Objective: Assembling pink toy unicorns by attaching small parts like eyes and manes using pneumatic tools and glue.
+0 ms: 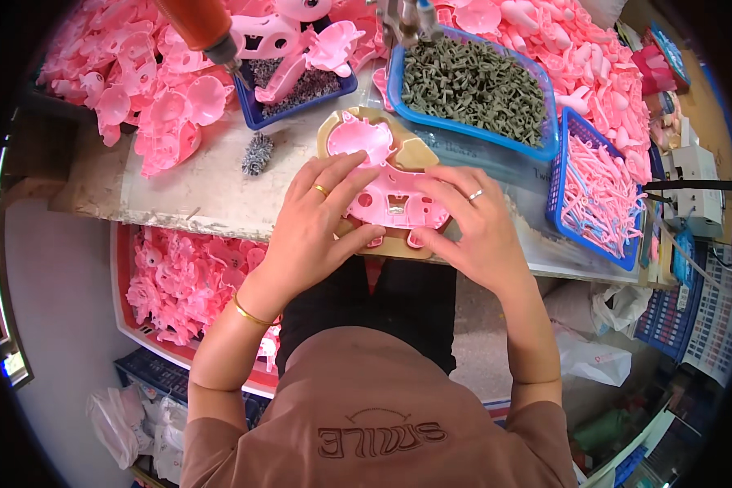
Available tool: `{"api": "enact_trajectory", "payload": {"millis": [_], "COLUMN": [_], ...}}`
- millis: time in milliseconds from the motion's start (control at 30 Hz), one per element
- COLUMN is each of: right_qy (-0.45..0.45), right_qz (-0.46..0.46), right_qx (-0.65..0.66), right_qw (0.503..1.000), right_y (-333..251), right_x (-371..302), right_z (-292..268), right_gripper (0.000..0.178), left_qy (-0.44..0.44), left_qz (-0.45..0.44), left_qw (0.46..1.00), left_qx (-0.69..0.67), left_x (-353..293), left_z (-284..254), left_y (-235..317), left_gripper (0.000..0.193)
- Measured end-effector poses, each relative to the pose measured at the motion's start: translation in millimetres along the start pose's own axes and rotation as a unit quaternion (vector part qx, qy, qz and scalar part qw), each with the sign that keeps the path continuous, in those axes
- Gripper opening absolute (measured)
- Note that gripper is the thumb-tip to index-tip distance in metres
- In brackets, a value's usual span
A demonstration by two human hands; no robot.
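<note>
Pink plastic shell point(386, 175), a flat moulded toy half, lies in a tan jig point(358, 130) at the front edge of the bench point(211, 191), directly ahead of the person.

**Hand positions**
- Left hand point(313, 224): fingers spread and laid flat over the shell's left side, fingertips pressing down near its middle. It grips nothing; it pins the part.
- Right hand point(472, 220): fingers curved over the shell's right side, thumb at the near edge. Whether the thumb hooks under the rim cannot be told.

**Procedure, as judged from this position**
1. The step appears to be seating the shell in the jig. Press evenly with both hands so that the part goes down level, not tilted.
2. Keep the fingertips on the solid web of the shell, clear of its holes and thin lugs, which look likely to bend.
3. Check that the rounded upper lobe sits inside the jig's contour before pressing the near edge.
4. Keep the jig square to the bench edge; it overhangs slightly toward the lap and could tip.

**Surroundings**
- Blue tray point(398, 77) of grey-green pins point(472, 85) just behind the jig.
- Blue basket point(563, 175) of pink rods point(602, 199) to the right.
- Orange-handled driver point(199, 24) hanging at upper left.
- Loose pink parts point(134, 98) heaped at the rear.
</note>
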State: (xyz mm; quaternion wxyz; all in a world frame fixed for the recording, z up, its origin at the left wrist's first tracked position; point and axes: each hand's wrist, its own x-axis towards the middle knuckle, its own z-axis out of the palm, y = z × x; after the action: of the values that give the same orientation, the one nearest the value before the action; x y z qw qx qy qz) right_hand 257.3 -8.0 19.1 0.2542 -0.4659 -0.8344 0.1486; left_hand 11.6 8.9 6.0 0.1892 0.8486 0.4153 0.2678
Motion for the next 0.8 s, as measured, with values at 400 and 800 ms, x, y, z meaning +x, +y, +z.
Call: {"api": "enact_trajectory", "payload": {"millis": [400, 800], "right_qy": [-0.001, 0.025], "right_qz": [0.036, 0.033], "right_qx": [0.017, -0.017], "right_qw": [0.999, 0.999], "right_y": [-6.5, -2.4], "right_x": [-3.4, -7.1], "right_z": [-0.5, -1.5], "right_gripper": [0.056, 0.056], "left_qy": [0.01, -0.021], "left_qz": [-0.022, 0.015], "left_qw": [1.0, 0.996], "left_qx": [0.001, 0.081], "left_x": [-2.0, 10.8], "left_z": [3.6, 36.1], "left_y": [2.9, 37.2], "left_gripper": [0.065, 0.082]}}
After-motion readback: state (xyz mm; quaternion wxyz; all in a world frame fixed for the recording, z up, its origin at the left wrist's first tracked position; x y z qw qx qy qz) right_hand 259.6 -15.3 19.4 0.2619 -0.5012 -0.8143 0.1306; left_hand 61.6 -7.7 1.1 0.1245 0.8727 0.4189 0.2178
